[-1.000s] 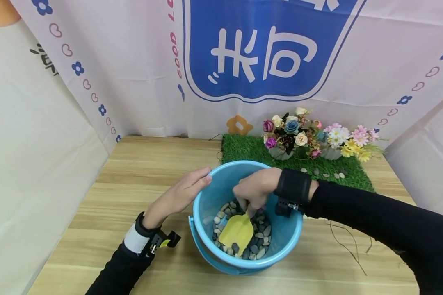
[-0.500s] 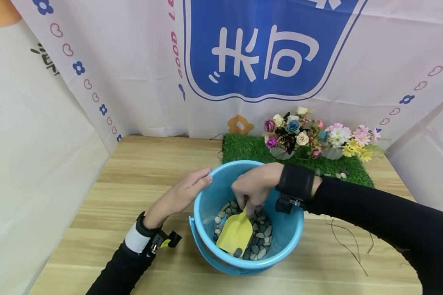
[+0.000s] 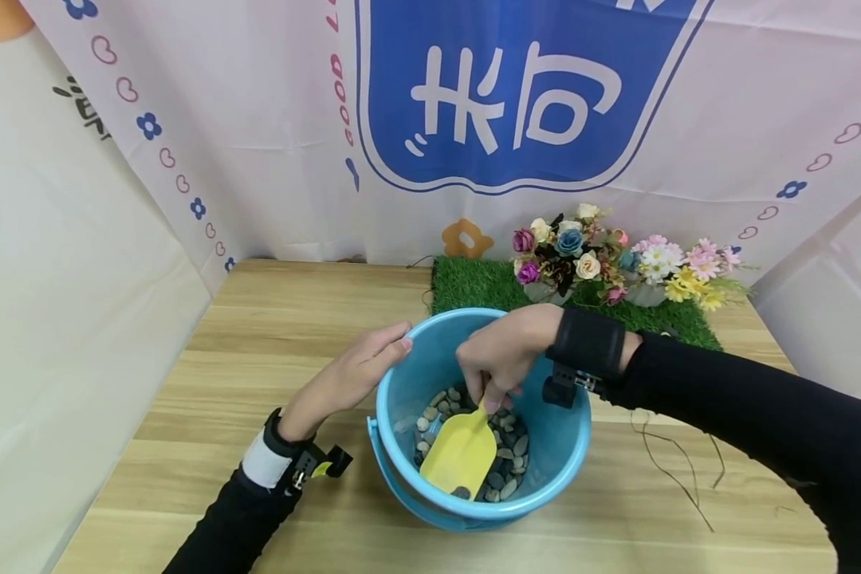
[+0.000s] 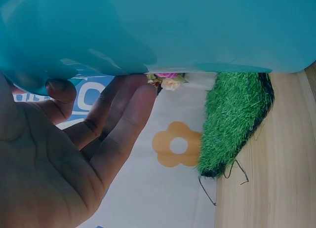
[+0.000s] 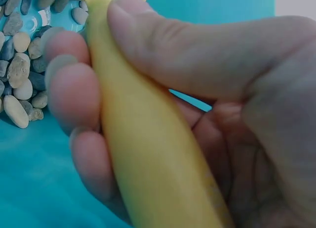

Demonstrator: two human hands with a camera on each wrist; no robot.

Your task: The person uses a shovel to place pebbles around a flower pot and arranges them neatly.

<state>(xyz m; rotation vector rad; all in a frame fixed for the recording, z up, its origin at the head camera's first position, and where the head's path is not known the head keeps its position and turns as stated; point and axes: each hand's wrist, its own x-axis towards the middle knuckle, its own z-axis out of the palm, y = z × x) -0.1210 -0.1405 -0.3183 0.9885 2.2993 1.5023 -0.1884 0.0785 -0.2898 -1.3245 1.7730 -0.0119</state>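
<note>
A light blue bucket (image 3: 577, 470) stands on the table, with grey and tan pebbles (image 3: 505, 478) over its bottom. Reaching inside from the right, my right hand (image 3: 505, 351) grips the handle of a yellow toy shovel (image 3: 466, 450). Its thumb and fingers wrap round the yellow handle (image 5: 148, 154) in the right wrist view. The shovel's blade slopes down toward the near wall, and a dark pebble (image 3: 461, 493) shows at its tip. My left hand (image 3: 351, 371) rests against the bucket's left rim, its fairly straight fingers (image 4: 123, 129) touching the outer wall.
Behind the bucket lies a green artificial grass mat (image 3: 466, 287). Pots of roses (image 3: 570, 255) and daisies (image 3: 682, 271) stand on it. Thin, dark strands (image 3: 678, 478) lie on the wooden table (image 3: 258, 359) at right. A printed cloth (image 3: 280, 159) hangs behind.
My right hand has shifted slightly up and right with the shovel, whose blade shows larger. The dark pebble on it now sits nearer the tip. My left hand has stayed at the rim.
</note>
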